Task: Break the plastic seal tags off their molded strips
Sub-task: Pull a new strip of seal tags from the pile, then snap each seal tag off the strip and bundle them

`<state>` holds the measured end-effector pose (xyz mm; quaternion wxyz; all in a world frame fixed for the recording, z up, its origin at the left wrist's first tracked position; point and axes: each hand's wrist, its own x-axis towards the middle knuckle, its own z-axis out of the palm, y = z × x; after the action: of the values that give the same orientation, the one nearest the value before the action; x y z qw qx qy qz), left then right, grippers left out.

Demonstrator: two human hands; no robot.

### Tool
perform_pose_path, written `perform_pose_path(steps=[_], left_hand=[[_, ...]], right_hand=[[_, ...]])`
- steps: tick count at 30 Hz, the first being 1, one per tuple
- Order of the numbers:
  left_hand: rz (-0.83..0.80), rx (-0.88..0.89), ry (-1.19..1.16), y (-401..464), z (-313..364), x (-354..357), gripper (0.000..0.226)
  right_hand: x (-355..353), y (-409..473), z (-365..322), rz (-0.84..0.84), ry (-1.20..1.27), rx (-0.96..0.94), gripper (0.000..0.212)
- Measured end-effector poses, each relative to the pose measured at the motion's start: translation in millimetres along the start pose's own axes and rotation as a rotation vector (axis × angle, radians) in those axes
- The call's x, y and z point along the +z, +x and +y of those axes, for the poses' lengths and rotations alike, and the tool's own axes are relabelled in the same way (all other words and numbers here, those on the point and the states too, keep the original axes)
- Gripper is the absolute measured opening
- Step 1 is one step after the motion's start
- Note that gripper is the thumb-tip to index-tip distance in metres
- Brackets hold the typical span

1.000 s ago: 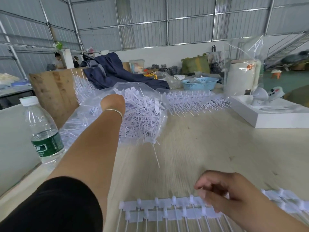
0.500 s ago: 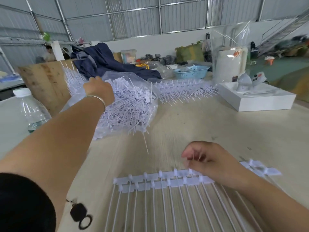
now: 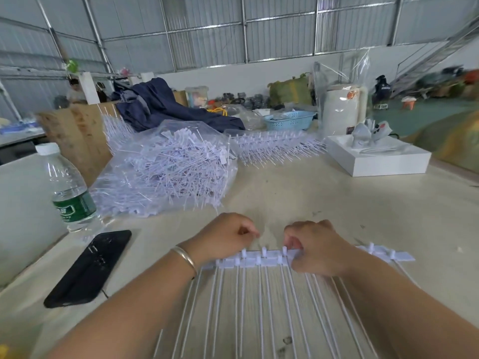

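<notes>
Here, white molded strip [image 3: 261, 260] of flat tags, long thin tails.

Corrugated metal walls [image 3: 207, 35] on steel framing enclose a large hall with a green floor [image 3: 420, 112]. A metal staircase [image 3: 435, 53] rises at right. A pale wooden table [image 3: 324, 203] fills the foreground under daylight.

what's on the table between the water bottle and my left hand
A black phone lies flat between the water bottle and the left hand, seen in the head view.
</notes>
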<state>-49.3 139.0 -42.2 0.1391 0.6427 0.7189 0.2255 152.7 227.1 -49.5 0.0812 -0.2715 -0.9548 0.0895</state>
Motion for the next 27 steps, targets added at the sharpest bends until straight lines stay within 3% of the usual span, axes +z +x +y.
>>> perform_pose_path(steps=[3,6,8,10,12,17,22,24,27], left_hand=[[0.015,0.030,-0.063,-1.4,-0.6,5.8,0.011],[-0.015,0.061,0.052,-2.1,-2.5,4.1,0.024],[0.002,0.038,0.153,-0.6,-4.4,3.0,0.032],[0.032,-0.008,0.239,1.0,-5.7,1.3,0.025],[0.041,-0.036,0.304,2.1,-7.9,-0.5,0.009],[0.046,-0.030,0.327,2.8,2.2,7.3,0.019],[0.057,-0.004,0.354,2.5,2.7,13.9,0.036],[0.069,-0.004,0.281,-0.8,-1.9,17.0,0.050],[0.020,-0.020,0.191,-5.3,-6.9,19.7,0.065]], right_hand=[[0.5,3.1,7.3,0.064,-0.064,-0.016,0.012],[0.8,9.6,13.3,0.117,-0.149,0.015,0.006],[0.0,15.2,17.7,0.124,-0.227,0.074,0.013],[-0.7,19.8,23.4,0.118,-0.273,0.141,0.021],[-0.1,22.4,29.1,0.125,-0.249,0.196,0.027],[0.1,24.7,33.9,0.101,-0.111,0.332,0.032],[-1.6,25.7,31.8,0.054,-0.198,0.390,0.022],[-2.1,25.5,30.3,0.104,-0.248,0.373,0.023],[-5.5,22.4,31.0,0.320,-0.376,0.318,0.028]])
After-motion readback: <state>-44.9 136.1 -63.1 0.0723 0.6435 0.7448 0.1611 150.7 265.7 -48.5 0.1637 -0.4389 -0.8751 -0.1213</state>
